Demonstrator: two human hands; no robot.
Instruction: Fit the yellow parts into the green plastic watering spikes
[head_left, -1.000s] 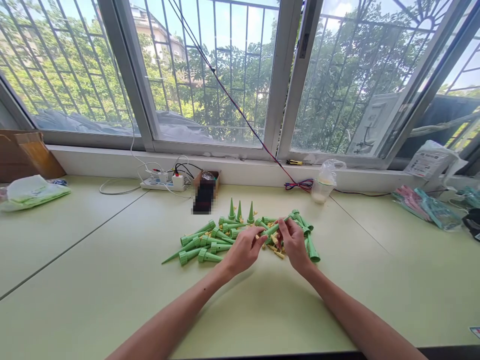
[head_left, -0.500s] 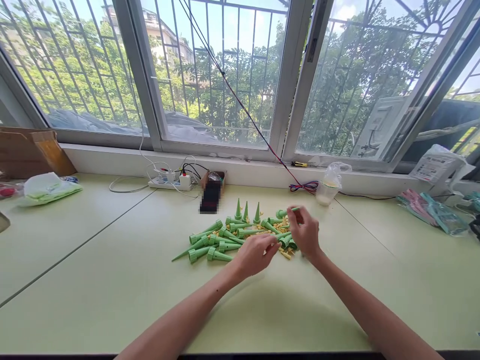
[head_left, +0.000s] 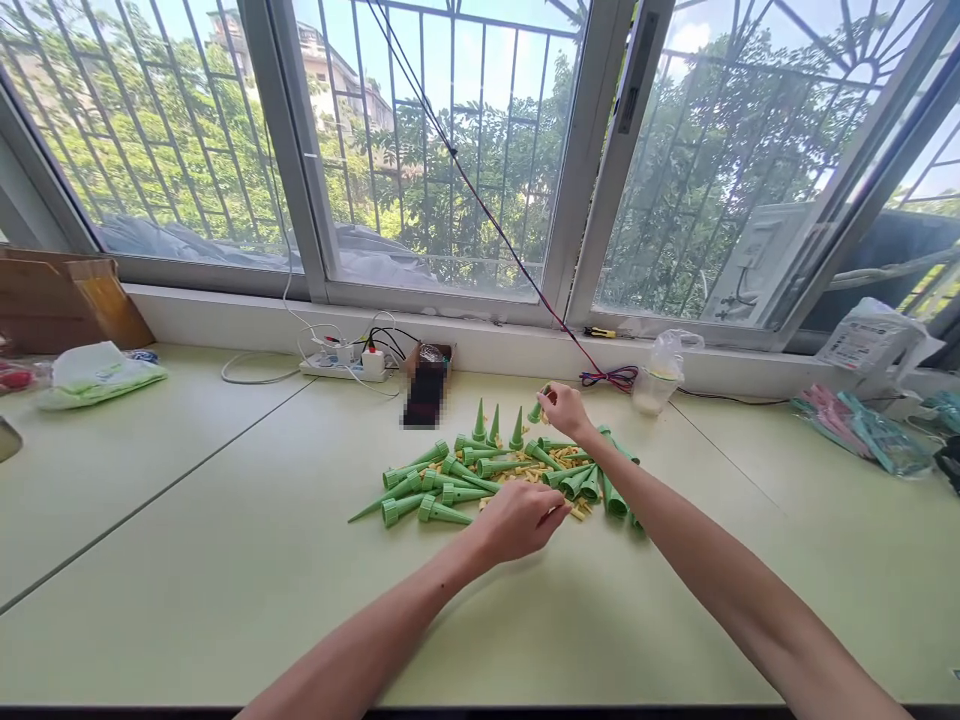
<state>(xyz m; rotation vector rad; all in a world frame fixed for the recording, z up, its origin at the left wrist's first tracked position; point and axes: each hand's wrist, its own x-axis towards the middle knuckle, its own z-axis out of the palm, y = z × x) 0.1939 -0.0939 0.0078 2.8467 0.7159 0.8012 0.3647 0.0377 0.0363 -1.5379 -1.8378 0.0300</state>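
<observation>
My right hand [head_left: 566, 410] pinches the upper part of a green plastic plant-watering spike [head_left: 535, 413], held point up behind the heap. Left of it, three more green spikes [head_left: 517, 428] stand upright in a row. My left hand [head_left: 521, 518] rests low at the front of the heap with fingers pinched together; whatever is between the fingertips is hidden. Close to those fingertips lie small yellow plastic valve pieces [head_left: 578, 512]. Several green spikes [head_left: 444, 512] lie on their sides left of my left hand, and others [head_left: 615, 500] lie partly under my right forearm.
Behind the heap are a small open box [head_left: 448, 358], a white power strip [head_left: 330, 370] with cables, and a coiled red-blue wire [head_left: 619, 378]. A plastic cup in a bag [head_left: 657, 385] stands at the back right. Plastic packets [head_left: 870, 430] lie farther right on the table [head_left: 225, 560].
My right hand has moved left and back with a green spike, now upright beside the standing row. My left hand has shifted slightly right and down, toward the yellow pieces.
</observation>
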